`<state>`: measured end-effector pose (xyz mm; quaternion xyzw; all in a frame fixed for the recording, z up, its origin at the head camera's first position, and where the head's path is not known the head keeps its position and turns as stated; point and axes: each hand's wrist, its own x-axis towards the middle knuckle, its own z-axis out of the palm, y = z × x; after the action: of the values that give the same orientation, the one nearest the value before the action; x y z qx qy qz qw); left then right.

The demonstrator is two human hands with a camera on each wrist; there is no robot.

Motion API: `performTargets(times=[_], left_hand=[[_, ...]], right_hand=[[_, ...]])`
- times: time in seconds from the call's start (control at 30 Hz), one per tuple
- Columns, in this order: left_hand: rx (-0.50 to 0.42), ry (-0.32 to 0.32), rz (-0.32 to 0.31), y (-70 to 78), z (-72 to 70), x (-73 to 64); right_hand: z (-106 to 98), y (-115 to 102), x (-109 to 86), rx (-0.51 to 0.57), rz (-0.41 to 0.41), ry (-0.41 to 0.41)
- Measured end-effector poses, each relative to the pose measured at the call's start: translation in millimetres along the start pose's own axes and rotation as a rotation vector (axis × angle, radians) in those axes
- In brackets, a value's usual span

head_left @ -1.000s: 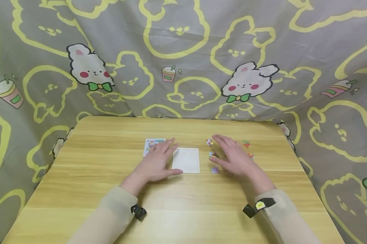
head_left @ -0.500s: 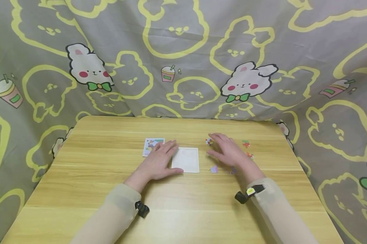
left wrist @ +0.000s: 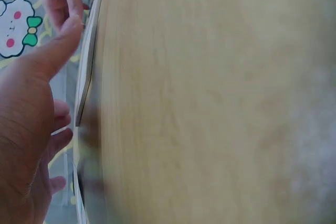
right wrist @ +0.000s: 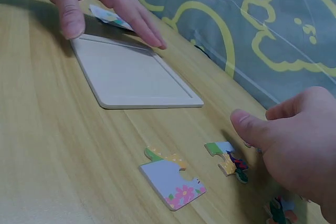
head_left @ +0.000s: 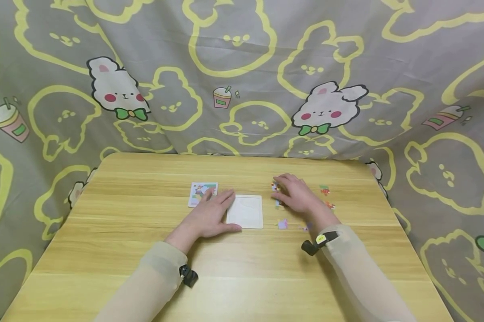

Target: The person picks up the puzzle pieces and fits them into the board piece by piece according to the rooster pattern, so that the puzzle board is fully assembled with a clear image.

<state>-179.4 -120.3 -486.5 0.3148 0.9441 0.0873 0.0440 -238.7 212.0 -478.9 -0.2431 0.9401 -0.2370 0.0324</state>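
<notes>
A left hand [head_left: 209,218], fingers straight and thumb spread wide, holds nothing at the left edge of a square white tray [head_left: 246,215] on a pale wooden table [head_left: 242,277]; to the tray's right, a right hand [head_left: 300,194], thumb and forefinger parted, gripping nothing, arches over small multicolored jigsaw pieces [right wrist: 170,179].

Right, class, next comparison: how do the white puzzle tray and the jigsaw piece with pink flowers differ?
Size: the white puzzle tray is much larger than the flower jigsaw piece.
Surface: the tray is plain, while the piece is printed pale lavender with pink flowers and a yellow patch.
Outline: the tray has straight sides and rounded corners; the piece has an irregular, interlocking edge.
Shared: both lie flat on the wooden table.
</notes>
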Motion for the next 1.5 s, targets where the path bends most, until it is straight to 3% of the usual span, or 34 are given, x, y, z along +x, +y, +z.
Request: performTargets(times=[0.47,0.83,1.1,1.5], left_hand=[[0.005,-0.041,0.003,0.7,-5.1,1.0],[-0.002,-0.070,-0.024,3.0,-4.7,2.0],[0.011,-0.066,-0.023,2.0,-4.1,0.9],[0.000,-0.062,-0.017,0.8,-4.3,1.5]], right_hand=[[1.3,9.9,8.7,0.014,0.008,-0.016],[4.3,9.2,9.4,0.064,0.077,-0.003],[7.1,11.8,9.7,0.096,0.098,0.045],[10.5,18.6,8.6,0.137,0.005,0.033]])
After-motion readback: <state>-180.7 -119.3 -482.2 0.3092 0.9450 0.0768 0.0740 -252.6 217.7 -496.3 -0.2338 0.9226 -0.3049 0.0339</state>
